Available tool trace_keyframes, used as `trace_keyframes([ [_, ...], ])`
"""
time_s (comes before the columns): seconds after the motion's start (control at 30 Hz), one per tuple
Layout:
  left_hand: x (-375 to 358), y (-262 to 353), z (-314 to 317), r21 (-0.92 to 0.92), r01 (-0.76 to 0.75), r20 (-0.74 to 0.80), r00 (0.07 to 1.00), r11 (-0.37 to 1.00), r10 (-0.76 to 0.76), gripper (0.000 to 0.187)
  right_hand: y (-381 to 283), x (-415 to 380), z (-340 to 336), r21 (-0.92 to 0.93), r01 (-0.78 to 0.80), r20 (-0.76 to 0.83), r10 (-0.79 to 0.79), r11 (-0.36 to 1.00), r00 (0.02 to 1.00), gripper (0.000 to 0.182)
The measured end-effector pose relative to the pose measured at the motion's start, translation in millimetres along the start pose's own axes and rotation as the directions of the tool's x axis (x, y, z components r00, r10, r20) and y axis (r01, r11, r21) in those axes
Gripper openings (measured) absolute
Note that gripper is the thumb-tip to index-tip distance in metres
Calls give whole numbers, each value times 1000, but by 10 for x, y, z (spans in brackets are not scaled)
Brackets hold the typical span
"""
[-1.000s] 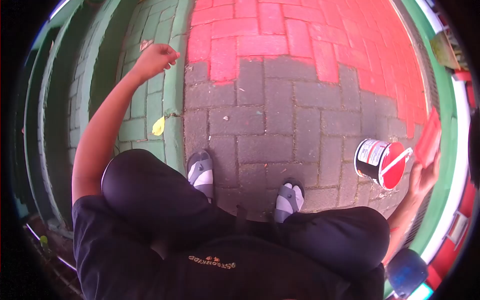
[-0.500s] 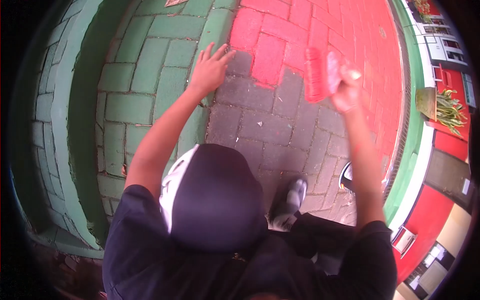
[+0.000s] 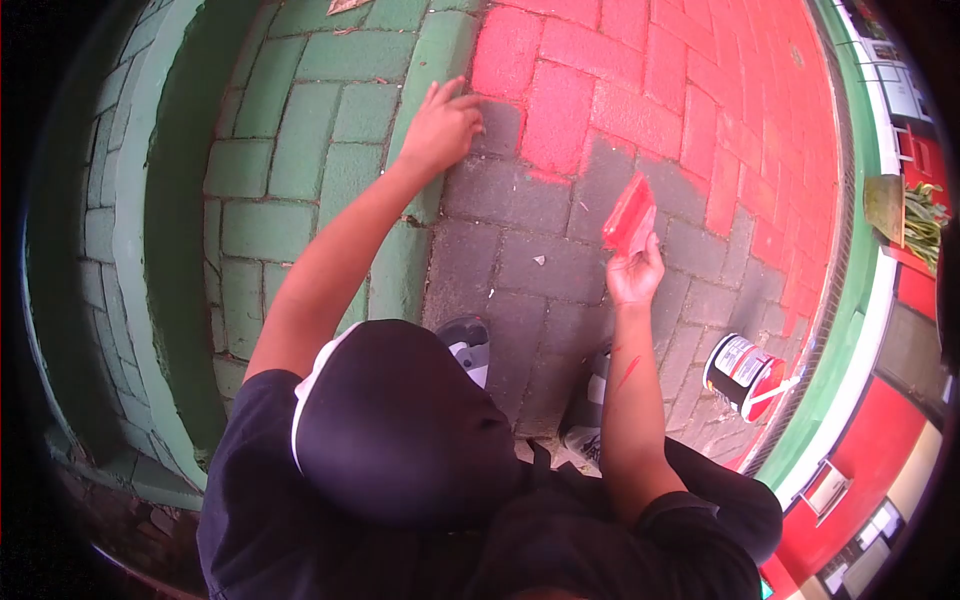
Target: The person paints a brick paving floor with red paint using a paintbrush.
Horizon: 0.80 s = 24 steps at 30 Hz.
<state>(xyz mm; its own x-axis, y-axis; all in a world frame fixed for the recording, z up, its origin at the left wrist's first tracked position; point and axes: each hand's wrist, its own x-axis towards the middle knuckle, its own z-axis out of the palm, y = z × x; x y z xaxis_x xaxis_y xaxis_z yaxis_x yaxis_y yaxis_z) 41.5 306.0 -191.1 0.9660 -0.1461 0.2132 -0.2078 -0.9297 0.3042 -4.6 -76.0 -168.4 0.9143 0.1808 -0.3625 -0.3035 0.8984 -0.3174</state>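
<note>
Right hand (image 3: 634, 278) grips one brush (image 3: 630, 216), left hand (image 3: 440, 130) is loose. One bucket (image 3: 735, 370) on part-red, part-grey pavers (image 3: 512, 262), green kerb (image 3: 405, 275) alongside.

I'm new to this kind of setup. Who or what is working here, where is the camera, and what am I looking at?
There is no machine: a person works with two bare hands. A single camera worn on the head looks forward and down, and the view is strongly curved at its edges. The right hand holds a flat, red-coated tool, probably a paintbrush. The left hand holds nothing visible and is over the green kerb; contact is unclear. Ahead, red-painted pavers meet bare dark pavers. At the right, on the ground, is a paint pail, red inside.
</note>
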Motion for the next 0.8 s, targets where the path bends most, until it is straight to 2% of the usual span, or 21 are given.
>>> trace_keyframes([
  [0.07,-262,245,64,-172,-24,22,999,985,28,12,-130,173,-127,-45,22,6,-22,999,1000,53],
  [0.1,-522,416,95,-256,-122,105,983,959,153,11,-171,258,-171,-92,43,15,-41,995,999,58],
  [0.13,-726,685,-127,-371,-218,219,924,903,313,17,-167,294,-18,-74,8,30,-6,997,1000,45],
  [0.17,-932,908,-246,-523,-263,288,841,811,458,20,-159,381,-22,-71,4,30,-2,997,1000,45],
  [0.2,-1074,1038,-310,-666,-274,324,732,694,599,23,-151,496,-32,-104,10,-1,-10,994,1000,34],
  [0.23,-1154,1059,-325,-665,-267,328,734,697,594,23,-123,609,-33,-140,12,-31,-16,990,999,24],
  [0.27,-1231,1049,-346,-690,-183,267,835,700,482,25,-76,717,-32,-163,4,-53,-13,987,998,10],
  [0.3,-1293,1011,-368,-718,-103,208,912,688,354,27,0,819,15,-162,-4,-56,-5,987,998,10],
  [0.33,-1328,927,-406,-666,0,185,969,746,165,20,109,911,111,-226,-19,-39,10,974,999,10],
  [0.37,-1357,799,-442,-664,6,186,970,748,158,20,219,998,220,-291,-32,-20,27,956,999,11],
  [0.4,-1371,652,-471,-560,10,101,993,828,56,17,328,1080,327,-292,-38,-18,34,956,999,11],
  [0.43,-1363,572,-497,-448,31,1,999,893,-34,14,438,1159,434,-374,-30,46,51,927,998,13],
  [0.5,-1333,509,-502,-400,15,-43,998,916,-35,13,626,1335,638,-452,-15,116,75,892,990,15],
  [0.53,-1331,476,-495,-355,2,-80,996,935,-32,12,714,1411,726,-667,90,151,16,739,988,17],
  [0.57,-1330,456,-458,-354,6,-79,996,935,-36,12,799,1450,790,-829,185,198,-33,528,980,20],
  [0.6,-1334,444,-391,-331,16,-102,993,944,-52,14,890,1350,1055,-925,304,305,-29,228,952,17],
  [0.63,-1339,422,-346,-308,26,-125,990,951,-67,15,994,1325,1163,-926,301,303,-25,228,953,17],
  [0.67,-1345,397,-330,-308,29,-123,990,951,-70,15,1087,1320,1238,-862,501,505,54,77,861,16],
  [0.7,-1352,386,-320,-297,33,-138,988,954,-76,16,1159,1316,1265,-731,680,665,164,-56,728,15],
  [0.73,-1364,386,-308,-288,36,-150,985,957,-83,16,1204,1283,1261,-734,676,661,167,-58,732,15],
  [0.8,-1364,393,-311,-294,54,-139,985,954,-99,15,1251,1147,1246,-619,750,615,449,-233,648,15],
])
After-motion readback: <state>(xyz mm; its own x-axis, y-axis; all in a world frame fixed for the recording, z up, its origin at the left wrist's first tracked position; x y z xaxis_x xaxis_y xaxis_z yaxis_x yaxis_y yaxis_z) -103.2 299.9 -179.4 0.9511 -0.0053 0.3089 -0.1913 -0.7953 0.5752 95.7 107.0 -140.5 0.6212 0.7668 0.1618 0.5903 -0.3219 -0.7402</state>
